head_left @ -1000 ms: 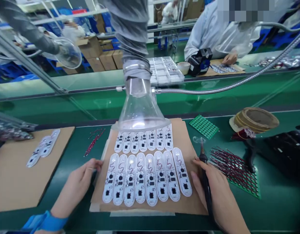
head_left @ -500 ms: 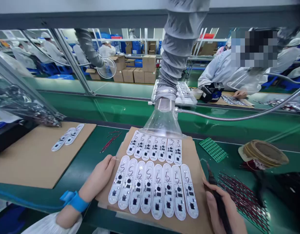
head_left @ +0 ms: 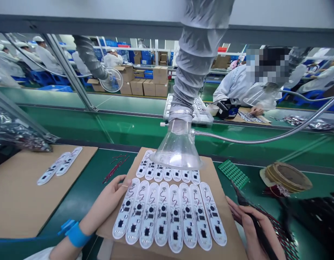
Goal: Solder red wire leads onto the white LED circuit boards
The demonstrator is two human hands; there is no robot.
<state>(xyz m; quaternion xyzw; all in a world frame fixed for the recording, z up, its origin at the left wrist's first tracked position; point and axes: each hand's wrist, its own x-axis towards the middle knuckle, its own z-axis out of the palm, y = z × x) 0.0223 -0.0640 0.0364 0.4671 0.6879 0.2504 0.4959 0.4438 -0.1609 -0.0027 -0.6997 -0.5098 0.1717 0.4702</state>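
Note:
My left hand (head_left: 114,193) is at the left edge of a cardboard sheet (head_left: 210,171), its fingertips pinched on a thin pale strand that looks like solder wire (head_left: 125,185). A blue band circles that wrist. My right hand (head_left: 257,225) is wrapped round the black handle of a soldering iron (head_left: 260,231), whose tip points up and away, beside the sheet's right edge. On the cardboard lie two rows of white oval-ended strips (head_left: 161,213) with circuit boards and small curled wires. The back row (head_left: 168,173) is partly covered by a clear fume hood (head_left: 178,151).
A green circuit panel (head_left: 233,173) and a round tan container (head_left: 286,177) are to the right, near many dark red wires (head_left: 275,216). At left, another cardboard (head_left: 17,202) bears white strips (head_left: 54,168). A co-worker (head_left: 234,85) sits across the bench.
The view has tilted up a little, so the bench things sit lower. The hood now covers more of the back row. Both hands stay beside the cardboard; the right keeps its soldering iron.

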